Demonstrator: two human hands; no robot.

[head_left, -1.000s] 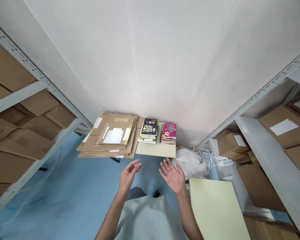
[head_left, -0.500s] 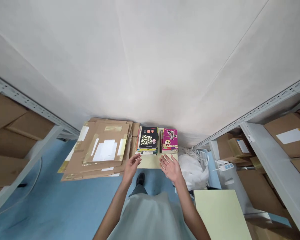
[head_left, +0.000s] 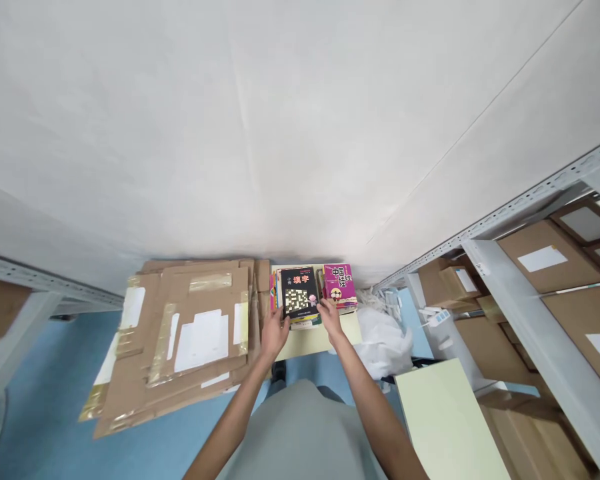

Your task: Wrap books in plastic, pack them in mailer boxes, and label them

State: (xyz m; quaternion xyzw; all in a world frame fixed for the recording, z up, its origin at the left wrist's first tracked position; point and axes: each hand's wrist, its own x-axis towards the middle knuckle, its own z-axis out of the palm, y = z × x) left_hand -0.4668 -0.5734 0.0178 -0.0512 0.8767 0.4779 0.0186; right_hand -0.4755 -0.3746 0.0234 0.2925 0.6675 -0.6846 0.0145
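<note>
A black book (head_left: 301, 292) with red characters and a crossword grid on its cover lies on top of a stack of books. My left hand (head_left: 275, 331) is at its lower left corner, with the fingers along the edge. On the other side, my right hand (head_left: 331, 319) has its fingers curled at the book's lower right edge. Together they grip the black book from both sides; some fingertips are hidden. Just right of it sits a second stack, topped by a magenta book (head_left: 340, 288). Both stacks rest on a pale yellow tabletop (head_left: 305, 341).
Flattened cardboard boxes (head_left: 190, 333) are piled on the left. At the right are a white plastic bag (head_left: 383, 343), a pale yellow board (head_left: 453, 420) and a grey shelf (head_left: 530, 320) with cartons. A white wall (head_left: 300, 133) rises behind the books.
My hands have moved forward from in front of the stacks and closed in on the black book's sides. The view has shifted somewhat.
</note>
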